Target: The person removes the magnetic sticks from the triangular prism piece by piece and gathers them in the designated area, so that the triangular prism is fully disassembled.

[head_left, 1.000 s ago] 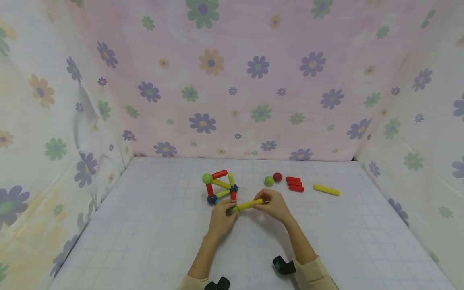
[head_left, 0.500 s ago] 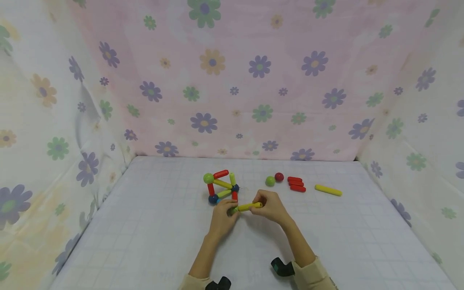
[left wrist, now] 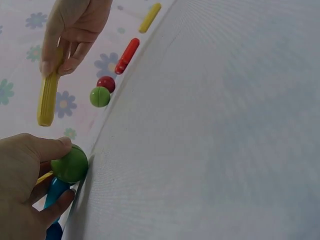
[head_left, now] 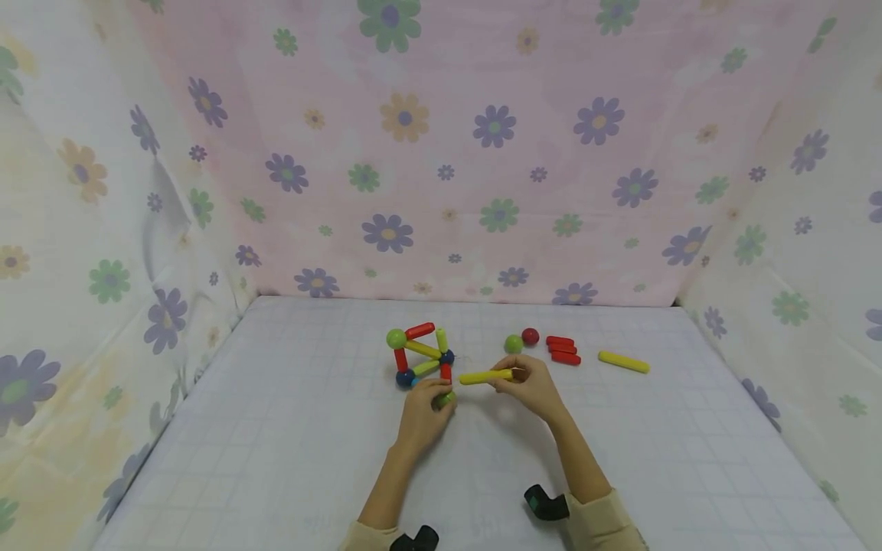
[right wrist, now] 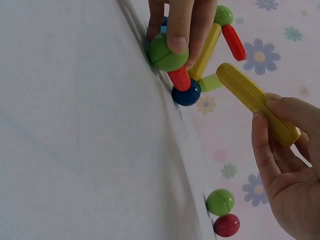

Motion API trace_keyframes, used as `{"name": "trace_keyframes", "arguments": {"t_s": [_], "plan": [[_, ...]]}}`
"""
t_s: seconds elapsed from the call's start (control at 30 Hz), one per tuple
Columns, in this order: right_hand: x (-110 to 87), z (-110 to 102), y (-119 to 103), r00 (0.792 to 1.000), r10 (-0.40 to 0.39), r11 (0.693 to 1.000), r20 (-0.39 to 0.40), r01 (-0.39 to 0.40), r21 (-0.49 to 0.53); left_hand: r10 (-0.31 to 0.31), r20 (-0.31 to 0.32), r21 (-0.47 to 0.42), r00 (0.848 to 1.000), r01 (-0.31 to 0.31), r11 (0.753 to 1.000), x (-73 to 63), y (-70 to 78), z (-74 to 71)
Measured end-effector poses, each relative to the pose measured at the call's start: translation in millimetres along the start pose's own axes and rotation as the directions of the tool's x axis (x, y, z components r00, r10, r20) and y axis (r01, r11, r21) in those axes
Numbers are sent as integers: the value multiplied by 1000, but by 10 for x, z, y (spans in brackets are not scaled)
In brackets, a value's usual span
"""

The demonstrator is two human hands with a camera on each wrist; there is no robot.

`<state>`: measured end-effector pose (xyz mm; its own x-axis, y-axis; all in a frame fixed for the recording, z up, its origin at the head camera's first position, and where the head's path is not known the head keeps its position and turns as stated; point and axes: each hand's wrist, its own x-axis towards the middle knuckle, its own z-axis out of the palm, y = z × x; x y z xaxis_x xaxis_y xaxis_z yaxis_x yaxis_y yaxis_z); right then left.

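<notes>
My right hand (head_left: 530,386) pinches a ridged yellow stick (head_left: 478,377) near one end, between thumb and fingers. The stick's free end points left, and a gap separates it from a green ball (right wrist: 164,54). Fingers and thumb of my left hand (head_left: 416,417) grip that ball at the near corner of a built frame. A red stick (right wrist: 179,79) joins the ball to a dark blue ball (right wrist: 186,93). In the left wrist view a blue stick (left wrist: 56,192) also leads to the held ball, partly behind the fingers. Another light green ball (head_left: 396,338) tops the frame's far left.
Right of the frame lie a loose green ball (head_left: 514,344) and a dark red ball (head_left: 530,337). Beside them are a few short red sticks (head_left: 565,357) and a long yellow stick (head_left: 623,361). Flowered cloth walls (head_left: 441,153) enclose the white table (head_left: 276,459) at the back and sides.
The yellow stick's end was at the held green ball; my right hand has drawn it up and to the right, away from the ball. My left hand has stayed in place.
</notes>
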<state>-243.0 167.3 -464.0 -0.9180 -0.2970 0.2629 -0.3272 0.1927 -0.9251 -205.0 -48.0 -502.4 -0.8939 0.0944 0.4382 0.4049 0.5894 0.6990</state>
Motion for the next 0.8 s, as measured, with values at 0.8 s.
{"name": "trace_keyframes", "arguments": {"t_s": [0.8], "plan": [[-472,-1325,412,930,201,979,-307,-204,21,-2,-9,-23,1000,1,1000,-2,-11,9]]}}
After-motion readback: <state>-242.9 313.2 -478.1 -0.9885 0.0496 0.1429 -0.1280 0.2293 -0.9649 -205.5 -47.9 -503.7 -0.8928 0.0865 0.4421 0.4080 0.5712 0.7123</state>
